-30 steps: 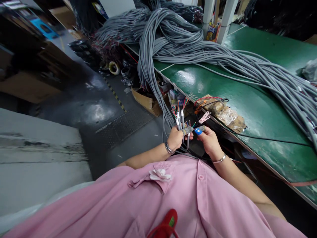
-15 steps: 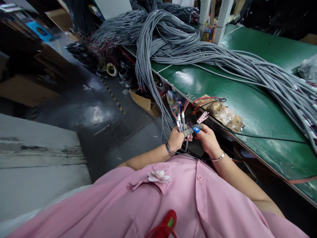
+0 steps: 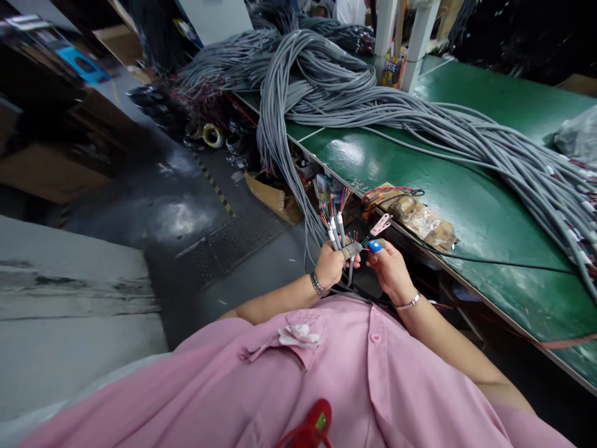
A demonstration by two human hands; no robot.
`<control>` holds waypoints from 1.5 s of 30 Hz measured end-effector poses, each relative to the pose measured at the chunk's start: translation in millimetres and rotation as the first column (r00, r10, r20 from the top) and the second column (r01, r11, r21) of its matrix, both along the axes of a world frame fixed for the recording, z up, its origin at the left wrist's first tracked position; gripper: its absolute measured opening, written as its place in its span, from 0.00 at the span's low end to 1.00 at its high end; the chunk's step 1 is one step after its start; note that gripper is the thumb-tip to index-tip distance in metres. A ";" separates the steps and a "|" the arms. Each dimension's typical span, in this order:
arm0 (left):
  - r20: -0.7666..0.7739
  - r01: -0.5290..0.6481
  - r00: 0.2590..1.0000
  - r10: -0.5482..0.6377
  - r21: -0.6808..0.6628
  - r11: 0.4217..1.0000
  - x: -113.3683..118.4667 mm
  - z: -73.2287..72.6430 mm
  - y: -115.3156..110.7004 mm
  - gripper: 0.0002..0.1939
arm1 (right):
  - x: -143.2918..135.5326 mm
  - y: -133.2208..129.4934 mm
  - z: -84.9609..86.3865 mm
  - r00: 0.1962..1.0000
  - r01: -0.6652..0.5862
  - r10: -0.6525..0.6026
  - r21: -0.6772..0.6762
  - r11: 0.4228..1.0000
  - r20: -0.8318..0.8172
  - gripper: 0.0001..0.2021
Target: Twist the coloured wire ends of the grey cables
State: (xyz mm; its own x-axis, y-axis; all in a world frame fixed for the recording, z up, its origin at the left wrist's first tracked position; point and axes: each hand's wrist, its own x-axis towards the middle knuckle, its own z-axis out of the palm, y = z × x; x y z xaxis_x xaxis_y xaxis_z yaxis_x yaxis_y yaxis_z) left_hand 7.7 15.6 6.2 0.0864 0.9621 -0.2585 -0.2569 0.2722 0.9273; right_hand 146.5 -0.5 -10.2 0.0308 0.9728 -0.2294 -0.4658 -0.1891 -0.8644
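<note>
Several grey cables [image 3: 339, 227] stand up out of my left hand [image 3: 332, 261], which is closed around them. Their stripped ends fan out into thin coloured wires [image 3: 344, 200], with white wrapping just below. My right hand [image 3: 389, 264] is a little to the right, thumb and forefinger pinched on thin wires [image 3: 365, 241] of a cable end that leans over from the left hand. Blue covers the right thumb tip, and grey finger covers show on both hands. A pink clip [image 3: 380, 224] sits at the table edge just above the right hand.
A thick bundle of grey cables [image 3: 326, 106] lies across the green table [image 3: 494, 205] and hangs over its edge. A taped cardboard block [image 3: 426, 221] rests near that edge. Below are an open carton [image 3: 275, 196] and tape rolls [image 3: 213, 135] on the floor.
My right hand has drawn slightly away to the right from the left hand, and thin wires now show between them. The left hand keeps its hold on the cables.
</note>
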 end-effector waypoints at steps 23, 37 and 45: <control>0.048 0.462 0.887 -0.460 -0.041 0.886 2.0 10.3 39.5 0.14 | 15.6 42.7 1.2 0.996 -0.012 0.020 0.088 0.996 -0.086 0.22; 0.022 0.421 0.907 -0.420 -0.035 0.907 2.0 11.8 33.4 0.15 | 10.7 43.3 2.2 0.942 0.014 -0.011 0.007 1.000 -0.336 0.22; 0.003 0.301 0.954 -0.301 -0.016 0.954 -2.5 13.5 15.0 0.18 | 14.4 37.7 5.8 0.952 -0.056 0.054 0.002 0.998 -0.303 0.17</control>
State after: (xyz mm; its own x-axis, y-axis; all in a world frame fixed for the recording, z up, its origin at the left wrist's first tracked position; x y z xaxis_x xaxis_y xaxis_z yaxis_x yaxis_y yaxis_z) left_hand 5.2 30.6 19.7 0.3714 0.8874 -0.2732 -0.1618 0.3516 0.9221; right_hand 161.0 37.2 -4.4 -0.0947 0.9695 -0.2263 -0.6939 -0.2273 -0.6832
